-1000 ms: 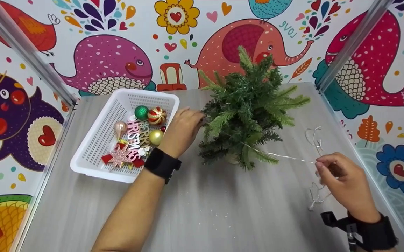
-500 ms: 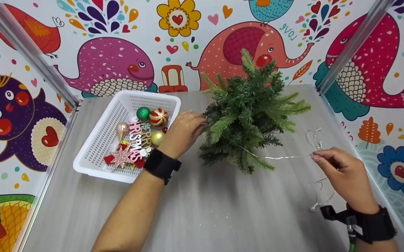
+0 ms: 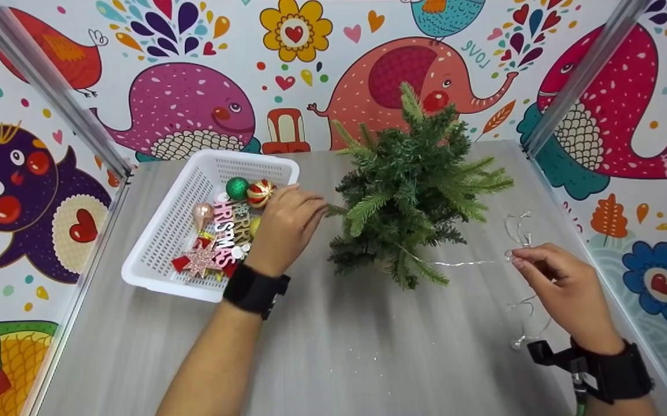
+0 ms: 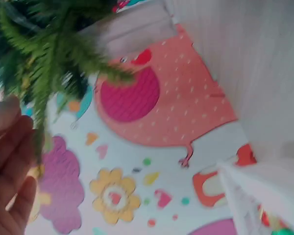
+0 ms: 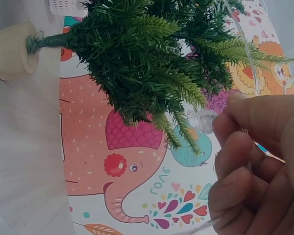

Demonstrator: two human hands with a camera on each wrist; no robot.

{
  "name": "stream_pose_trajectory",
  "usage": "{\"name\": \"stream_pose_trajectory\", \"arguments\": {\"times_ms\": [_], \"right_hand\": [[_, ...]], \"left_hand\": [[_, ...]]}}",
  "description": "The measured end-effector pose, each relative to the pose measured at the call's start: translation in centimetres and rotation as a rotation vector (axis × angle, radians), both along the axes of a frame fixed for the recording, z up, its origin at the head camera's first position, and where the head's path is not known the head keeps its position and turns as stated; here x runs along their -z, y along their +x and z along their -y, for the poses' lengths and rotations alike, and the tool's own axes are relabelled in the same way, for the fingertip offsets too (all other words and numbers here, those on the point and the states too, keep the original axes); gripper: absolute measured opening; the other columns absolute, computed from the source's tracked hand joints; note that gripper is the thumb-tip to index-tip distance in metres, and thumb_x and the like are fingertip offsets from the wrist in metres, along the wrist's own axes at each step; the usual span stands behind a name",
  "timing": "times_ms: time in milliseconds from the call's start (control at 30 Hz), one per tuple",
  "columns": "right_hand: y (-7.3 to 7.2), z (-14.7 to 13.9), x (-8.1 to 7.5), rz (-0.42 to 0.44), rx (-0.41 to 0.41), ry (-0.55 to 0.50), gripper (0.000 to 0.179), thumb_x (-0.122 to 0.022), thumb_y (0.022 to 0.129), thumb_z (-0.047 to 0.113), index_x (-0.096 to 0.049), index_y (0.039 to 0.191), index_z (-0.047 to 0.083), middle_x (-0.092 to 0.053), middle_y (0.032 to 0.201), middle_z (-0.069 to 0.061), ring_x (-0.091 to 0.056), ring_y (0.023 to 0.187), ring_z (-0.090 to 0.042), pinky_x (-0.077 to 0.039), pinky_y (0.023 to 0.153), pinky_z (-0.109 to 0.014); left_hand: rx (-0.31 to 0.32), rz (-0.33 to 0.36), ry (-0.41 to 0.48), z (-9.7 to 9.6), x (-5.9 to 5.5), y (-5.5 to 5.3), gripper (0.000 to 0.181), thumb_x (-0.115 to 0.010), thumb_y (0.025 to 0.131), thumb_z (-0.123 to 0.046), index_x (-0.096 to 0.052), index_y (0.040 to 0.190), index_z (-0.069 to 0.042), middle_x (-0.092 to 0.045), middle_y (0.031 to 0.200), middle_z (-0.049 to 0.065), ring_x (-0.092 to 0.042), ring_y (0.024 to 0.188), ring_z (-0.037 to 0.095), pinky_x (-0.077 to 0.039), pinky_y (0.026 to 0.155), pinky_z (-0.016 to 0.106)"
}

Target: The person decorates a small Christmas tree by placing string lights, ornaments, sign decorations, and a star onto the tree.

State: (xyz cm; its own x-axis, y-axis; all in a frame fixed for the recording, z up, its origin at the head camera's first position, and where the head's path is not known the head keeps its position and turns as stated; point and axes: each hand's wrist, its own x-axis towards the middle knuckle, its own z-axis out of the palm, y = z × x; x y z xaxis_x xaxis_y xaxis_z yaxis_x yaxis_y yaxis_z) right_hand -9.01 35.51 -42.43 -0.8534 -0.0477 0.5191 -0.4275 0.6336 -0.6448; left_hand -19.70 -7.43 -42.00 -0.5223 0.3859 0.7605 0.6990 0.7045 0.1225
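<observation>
A small artificial Christmas tree stands upright on the table, its round pale base showing in the right wrist view. My right hand pinches a clear string light between thumb and fingers. The strand runs taut to the tree's lower branches, and a clear bulb shows at my fingertips. My left hand is between the basket and the tree, over the basket's right edge. Its fingers are loosely extended beside a branch tip, holding nothing that I can see.
On the left sits a white basket with a green ball, a striped ball, a pink glitter star and a "Merry Christmas" sign. Loose light wire lies beside my right hand. Patterned walls enclose the table.
My left hand has drawn back leftward from the tree's branches toward the basket. My right hand has shifted slightly left, still pinching the string light.
</observation>
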Motion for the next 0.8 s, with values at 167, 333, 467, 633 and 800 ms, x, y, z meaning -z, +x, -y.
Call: {"name": "stream_pose_trajectory", "arguments": {"times_ms": [167, 333, 467, 633, 800], "right_hand": [[0.4, 0.2, -0.6, -0.009, -0.015, 0.025, 0.034, -0.072, 0.084, -0.019, -0.078, 0.11, 0.001, -0.07, 0.094, 0.012, -0.056, 0.072, -0.001, -0.048, 0.066, -0.006], [0.6, 0.5, -1.3, -0.051, -0.017, 0.087, 0.039, -0.074, 0.083, -0.018, -0.078, 0.115, 0.003, -0.068, 0.098, 0.019, -0.059, 0.078, 0.005, -0.05, 0.072, -0.004], [0.6, 0.7, -1.3, -0.072, -0.004, 0.063, 0.041, -0.074, 0.081, -0.02, -0.078, 0.114, 0.004, -0.071, 0.097, 0.011, -0.06, 0.079, 0.005, -0.049, 0.073, -0.003], [0.5, 1.2, -0.8, -0.098, -0.031, 0.027, 0.039, -0.072, 0.08, -0.024, -0.078, 0.11, 0.0, -0.074, 0.096, -0.003, -0.062, 0.081, 0.005, -0.049, 0.073, -0.003], [0.5, 1.4, -0.6, -0.124, -0.069, 0.032, 0.041, -0.072, 0.077, -0.028, -0.077, 0.109, -0.002, -0.073, 0.096, -0.004, -0.061, 0.082, 0.006, -0.05, 0.074, -0.004]], "left_hand": [[-0.009, -0.208, 0.172, -0.8, -2.9, 4.2, 0.01, -0.075, 0.092, -0.008, -0.077, 0.1, -0.003, -0.078, 0.098, 0.012, -0.074, 0.091, 0.027, -0.06, 0.089, 0.041], [0.223, -0.453, 0.141, -6.5, -6.6, 8.1, 0.006, -0.075, 0.091, -0.009, -0.075, 0.097, -0.008, -0.076, 0.09, 0.004, -0.072, 0.08, 0.017, -0.061, 0.078, 0.028], [0.263, -0.382, -0.119, -12.4, -7.3, 10.2, 0.009, -0.071, 0.097, -0.019, -0.076, 0.104, -0.017, -0.078, 0.101, -0.005, -0.073, 0.093, 0.009, -0.058, 0.093, 0.023], [0.061, -0.209, -0.53, -18.0, -6.0, 11.5, 0.024, -0.057, 0.106, -0.025, -0.074, 0.122, -0.023, -0.077, 0.115, -0.007, -0.072, 0.107, 0.007, -0.054, 0.106, 0.03], [-0.004, -0.2, -0.648, -20.7, -4.4, 11.7, 0.031, -0.048, 0.109, -0.02, -0.074, 0.125, -0.021, -0.077, 0.107, -0.009, -0.072, 0.095, 0.004, -0.058, 0.095, 0.028]]}}
